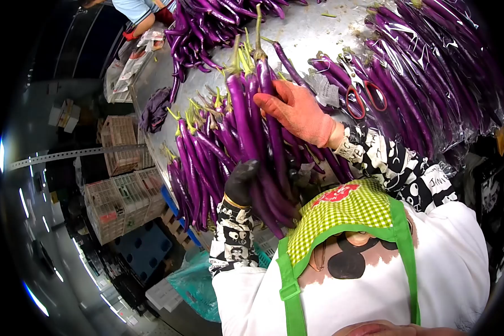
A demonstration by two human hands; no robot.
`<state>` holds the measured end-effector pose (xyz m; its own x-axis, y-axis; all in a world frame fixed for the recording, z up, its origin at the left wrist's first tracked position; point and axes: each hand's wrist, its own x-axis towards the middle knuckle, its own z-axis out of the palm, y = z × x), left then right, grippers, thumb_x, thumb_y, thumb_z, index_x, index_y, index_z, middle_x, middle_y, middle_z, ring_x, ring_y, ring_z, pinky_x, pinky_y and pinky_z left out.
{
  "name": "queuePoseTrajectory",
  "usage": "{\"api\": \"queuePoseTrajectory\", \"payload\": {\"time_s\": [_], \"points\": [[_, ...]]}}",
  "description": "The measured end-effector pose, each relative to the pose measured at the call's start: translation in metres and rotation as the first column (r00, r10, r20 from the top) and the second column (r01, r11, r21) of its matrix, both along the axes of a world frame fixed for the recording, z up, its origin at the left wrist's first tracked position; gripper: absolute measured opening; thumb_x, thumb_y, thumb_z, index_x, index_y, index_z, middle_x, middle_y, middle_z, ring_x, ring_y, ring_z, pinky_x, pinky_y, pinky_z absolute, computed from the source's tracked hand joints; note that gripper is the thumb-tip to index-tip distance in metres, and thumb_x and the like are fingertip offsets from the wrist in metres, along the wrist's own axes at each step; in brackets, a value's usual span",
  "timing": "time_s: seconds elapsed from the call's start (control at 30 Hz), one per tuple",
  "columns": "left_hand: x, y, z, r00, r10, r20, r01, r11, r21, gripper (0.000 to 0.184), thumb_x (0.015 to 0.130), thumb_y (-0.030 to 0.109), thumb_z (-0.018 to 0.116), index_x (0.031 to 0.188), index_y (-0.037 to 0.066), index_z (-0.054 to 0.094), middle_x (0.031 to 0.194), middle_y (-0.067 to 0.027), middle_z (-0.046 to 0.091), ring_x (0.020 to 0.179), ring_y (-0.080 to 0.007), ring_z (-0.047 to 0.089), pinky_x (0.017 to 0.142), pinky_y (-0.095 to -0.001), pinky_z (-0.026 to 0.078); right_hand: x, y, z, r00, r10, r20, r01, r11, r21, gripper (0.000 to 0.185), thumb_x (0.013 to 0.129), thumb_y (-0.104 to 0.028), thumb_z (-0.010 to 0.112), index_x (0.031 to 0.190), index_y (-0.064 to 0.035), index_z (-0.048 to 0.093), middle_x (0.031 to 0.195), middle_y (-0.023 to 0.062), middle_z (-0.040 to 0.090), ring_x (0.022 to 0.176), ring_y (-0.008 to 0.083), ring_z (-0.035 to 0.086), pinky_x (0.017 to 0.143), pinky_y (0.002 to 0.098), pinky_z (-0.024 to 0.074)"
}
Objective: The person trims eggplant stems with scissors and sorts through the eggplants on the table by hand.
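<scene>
In the head view, the held eggplants (242, 117) are at the centre, stems (259, 33) toward 12 o'clock. Your right hand (302, 115), at their 2 o'clock, grips their upper part; your left hand (242, 182), at 7 o'clock, is at the lower part, its finger closure I cannot tell. Probably gentle, even support at both ends protects the skin best.

Long purple eggplants (244, 120), bunched together

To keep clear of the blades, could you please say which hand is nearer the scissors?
The right hand is nearer, holding eggplants just left of the scissors; the left hand is farther off, beside the eggplants' lower parts.
</scene>
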<state>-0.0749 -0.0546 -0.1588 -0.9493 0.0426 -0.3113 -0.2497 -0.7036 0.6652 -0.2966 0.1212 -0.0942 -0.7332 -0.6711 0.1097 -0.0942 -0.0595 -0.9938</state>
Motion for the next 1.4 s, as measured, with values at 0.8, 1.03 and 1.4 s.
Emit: {"api": "queuePoseTrajectory", "payload": {"time_s": [0.8,1.03,1.4], "points": [[-0.032,0.043,0.046,0.991,0.131,0.024,-0.128,0.886,0.446,0.068,0.099,0.039,0.052,0.152,0.000,0.032,0.136,-0.0299,0.055,0.125,-0.0488,0.054,0.111,-0.0620,0.039,0.004,0.064,-0.099,0.809,0.214,-0.547,0.300,0.650,0.698,0.047,0.093,-0.033,0.064,0.120,0.0009,0.049,0.113,0.0228,0.058,0.101,0.0360,0.066,0.083,0.0445,0.0541],[-0.039,0.045,0.034,0.992,0.124,-0.012,-0.104,0.879,0.465,0.064,0.103,0.039,0.048,0.151,0.000,0.033,0.133,-0.0250,0.057,0.123,-0.0447,0.056,0.111,-0.0587,0.039,-0.024,0.036,-0.101,0.889,0.235,-0.394,0.241,0.492,0.837,0.059,0.093,-0.042,0.064,0.128,0.0032,0.050,0.121,0.0258,0.061,0.103,0.0374,0.068,0.089,0.0430,0.0537],[-0.039,0.055,0.042,0.984,0.163,0.066,-0.175,0.929,0.326,0.088,0.093,0.065,0.054,0.150,0.000,0.035,0.134,-0.0206,0.058,0.121,-0.0381,0.057,0.112,-0.0511,0.041,-0.002,0.056,0.004,0.969,0.148,0.197,-0.201,0.937,0.285,0.053,0.095,-0.053,0.063,0.095,-0.0003,0.060,0.078,0.0050,0.060,0.072,0.0163,0.057,0.064,0.0370,0.0474]]}}
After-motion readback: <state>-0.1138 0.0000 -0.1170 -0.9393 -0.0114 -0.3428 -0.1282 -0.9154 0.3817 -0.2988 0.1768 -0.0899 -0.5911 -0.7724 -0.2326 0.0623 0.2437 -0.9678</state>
